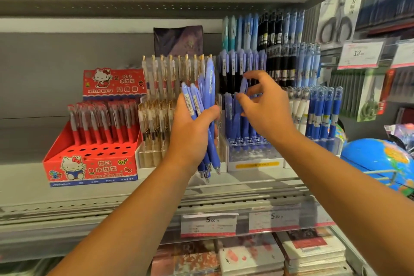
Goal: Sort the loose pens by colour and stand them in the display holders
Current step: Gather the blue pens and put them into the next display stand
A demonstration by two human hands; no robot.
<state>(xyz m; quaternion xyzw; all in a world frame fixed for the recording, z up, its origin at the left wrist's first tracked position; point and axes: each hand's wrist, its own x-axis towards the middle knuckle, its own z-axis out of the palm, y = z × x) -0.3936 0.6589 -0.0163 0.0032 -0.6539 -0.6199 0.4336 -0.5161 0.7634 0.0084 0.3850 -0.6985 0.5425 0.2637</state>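
My left hand (192,130) grips a bundle of several periwinkle-blue pens (207,105), tips pointing down, in front of the shelf. My right hand (266,105) pinches the top of one blue pen (243,84) over the front row of the white tiered display holder (253,161), where other blue pens stand. Higher tiers of that holder carry blue, black and light-blue pens.
Left of the blue holder stands a clear holder of gold-clip pens (156,119), then a red Hello Kitty pen box (94,148) with several unfilled holes. A blue globe (378,161) sits at right. Price tags (208,224) line the shelf edge; notebooks lie below.
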